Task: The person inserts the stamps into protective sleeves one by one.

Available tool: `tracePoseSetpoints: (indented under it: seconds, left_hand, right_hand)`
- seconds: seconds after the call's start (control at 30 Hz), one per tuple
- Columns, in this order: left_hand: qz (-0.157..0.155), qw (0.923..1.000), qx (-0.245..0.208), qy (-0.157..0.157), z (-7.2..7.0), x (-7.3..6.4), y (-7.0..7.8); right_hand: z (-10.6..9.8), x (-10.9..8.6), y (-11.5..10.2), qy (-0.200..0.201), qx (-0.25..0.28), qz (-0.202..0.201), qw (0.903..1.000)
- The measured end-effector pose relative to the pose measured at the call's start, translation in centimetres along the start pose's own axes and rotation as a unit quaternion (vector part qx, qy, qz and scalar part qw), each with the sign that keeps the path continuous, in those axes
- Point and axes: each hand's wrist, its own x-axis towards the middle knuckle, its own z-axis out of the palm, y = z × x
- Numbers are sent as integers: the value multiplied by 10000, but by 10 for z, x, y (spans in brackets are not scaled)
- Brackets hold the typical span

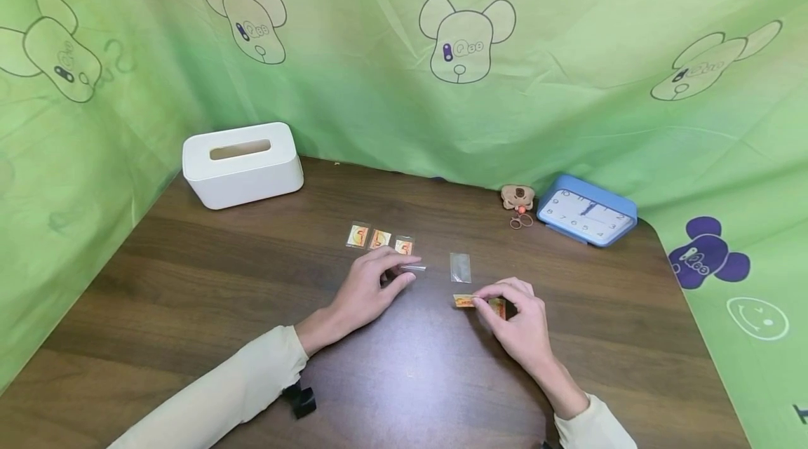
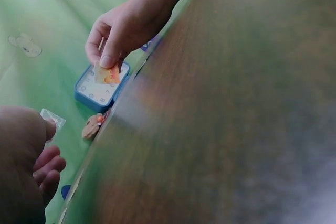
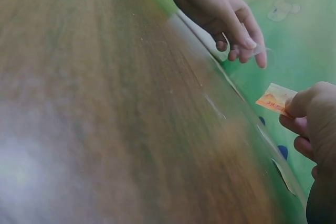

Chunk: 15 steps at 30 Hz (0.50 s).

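Note:
My right hand [image 1: 517, 319] pinches a small orange-and-yellow printed card [image 1: 463, 301] between thumb and fingers, just over the table. More orange print [image 1: 499, 307] shows behind those fingers. In the left wrist view the card [image 2: 107, 75] overlaps the clock. My left hand [image 1: 371, 286] pinches a small clear plastic sleeve [image 1: 414, 267]; its edge pokes out past the thumb in the left wrist view. Another clear sleeve [image 1: 461, 268] lies flat between the hands. Beyond the left fingers, three sleeved cards [image 1: 380, 239] lie in a row.
A white tissue box [image 1: 259, 186] stands at the back left of the wooden table [image 1: 189, 280]. At the back right are a blue clock [image 1: 587, 214] and a brown bear-shaped keychain [image 1: 517, 197]. A green printed curtain [image 1: 366, 112] encloses the back and sides.

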Motion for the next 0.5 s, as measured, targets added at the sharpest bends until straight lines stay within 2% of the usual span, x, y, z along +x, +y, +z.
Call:
tracePoseSetpoints:
  seconds: [0.17,0.4,0.5]
  left_hand:
    - [-121,9994,-327,44,0,-4,-2]
    - [-340,9982,-483,-97,-2,-7,-7]
    - [-528,9969,-567,-127,-3,-7,-5]
  right_hand:
    - [3,0,-3,-6,87,35,10000]
    - [7,1,-5,12,142,75,9999]
    - [8,2,-6,59,157,61,9998]
